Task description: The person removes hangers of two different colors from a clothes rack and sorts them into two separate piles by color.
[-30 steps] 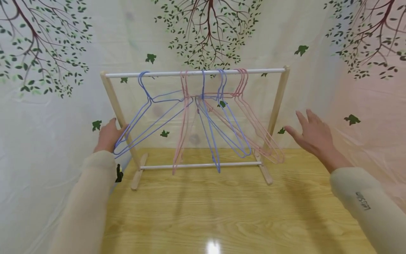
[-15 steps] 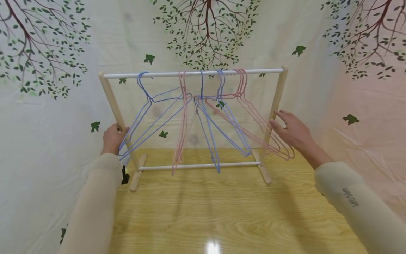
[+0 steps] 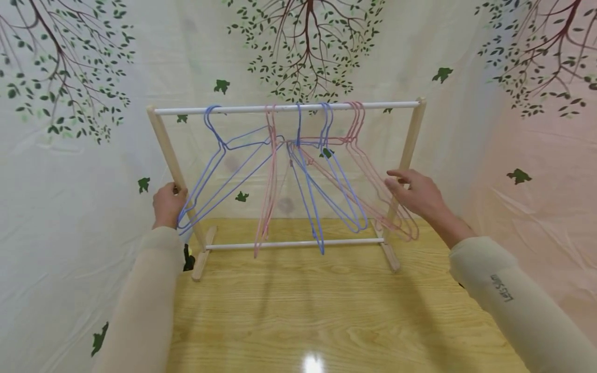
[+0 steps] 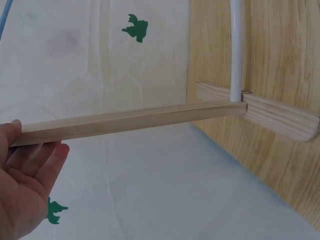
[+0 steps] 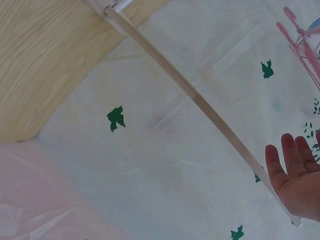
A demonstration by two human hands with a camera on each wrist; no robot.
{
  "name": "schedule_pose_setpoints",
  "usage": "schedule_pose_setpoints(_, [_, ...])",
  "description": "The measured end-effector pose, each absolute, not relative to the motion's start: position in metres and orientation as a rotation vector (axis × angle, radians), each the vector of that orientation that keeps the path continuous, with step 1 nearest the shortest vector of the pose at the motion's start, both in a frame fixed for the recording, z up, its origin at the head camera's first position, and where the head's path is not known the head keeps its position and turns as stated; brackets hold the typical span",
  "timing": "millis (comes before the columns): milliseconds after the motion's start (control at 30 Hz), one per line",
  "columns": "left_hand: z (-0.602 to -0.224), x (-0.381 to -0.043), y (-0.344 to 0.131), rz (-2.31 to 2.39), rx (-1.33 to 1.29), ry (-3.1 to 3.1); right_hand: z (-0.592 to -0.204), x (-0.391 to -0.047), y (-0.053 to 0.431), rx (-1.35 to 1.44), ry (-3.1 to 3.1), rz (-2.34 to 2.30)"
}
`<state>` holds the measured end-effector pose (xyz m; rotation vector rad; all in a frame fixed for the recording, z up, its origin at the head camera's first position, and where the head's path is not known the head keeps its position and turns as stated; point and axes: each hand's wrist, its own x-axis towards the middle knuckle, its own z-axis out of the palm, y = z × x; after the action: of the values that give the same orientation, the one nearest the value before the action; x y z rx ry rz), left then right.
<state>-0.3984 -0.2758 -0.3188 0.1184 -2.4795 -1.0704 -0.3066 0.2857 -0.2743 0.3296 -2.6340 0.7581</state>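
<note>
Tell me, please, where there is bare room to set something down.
The table is bare in front of the rack, between the left sleeve and right sleeve. A smaller bare patch lies between the rack's right foot and the right sleeve. It is crowded mid-rack, where blue hangers and pink hangers overlap.

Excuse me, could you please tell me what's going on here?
A person's left hand grips the pale wooden left post of a clothes rack, which stands on a wood-grain tabletop. The right hand is by the pale wooden right post; I can't tell whether it touches. Thin blue hangers and thin pink hangers hang from the rack's white top rod.
</note>
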Motion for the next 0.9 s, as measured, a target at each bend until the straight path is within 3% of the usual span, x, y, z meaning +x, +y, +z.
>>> schedule_pose_setpoints(900, [-0.331, -0.397, -0.264, -1.265, 0.274, -2.27, -0.284, -0.308, 0.282, 0.203, -2.438, 0.901])
